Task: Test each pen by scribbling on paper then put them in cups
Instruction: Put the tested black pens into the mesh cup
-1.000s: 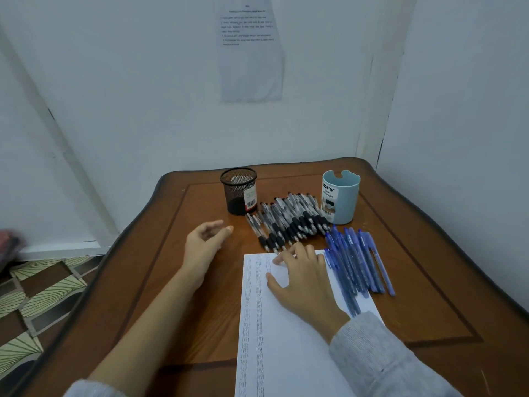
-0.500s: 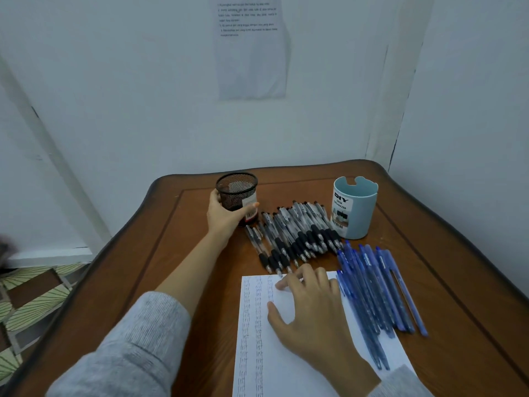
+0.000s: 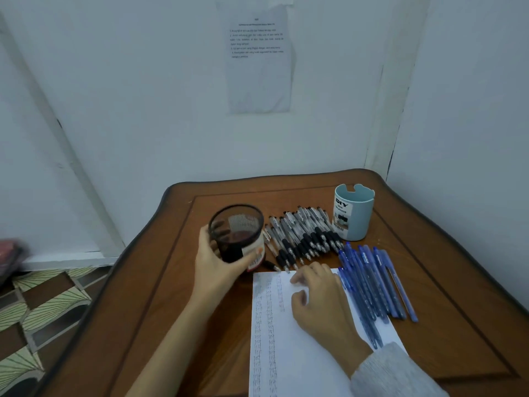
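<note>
Two cups are in my view: the black mesh cup (image 3: 240, 222) is in the left hand (image 3: 217, 267), whose fingers and thumb wrap round its wall, the thumb pressed on the label side nearest me. That cup is tilted with its mouth leaning toward the camera, just beyond the far left corner of the sheet of paper (image 3: 286, 356), and I cannot tell whether its base touches the counter (image 3: 143, 310). The light blue cup (image 3: 355, 216) stands upright toward the far right of the counter, well apart from the mesh one. Between the two cups lies a row of black-grip pens (image 3: 303, 236), packed side by side, its right end just beside the blue cup. A bunch of blue pens (image 3: 372, 285) lies nearer me, along the right edge of the paper, some overlapping it. The right hand (image 3: 320, 302) rests palm down on the upper part of the paper, fingers lightly bent and gripping nothing I can make out. Columns of scribbles run down the left side of the sheet. A printed notice (image 3: 259, 58) hangs on the wall behind
</note>
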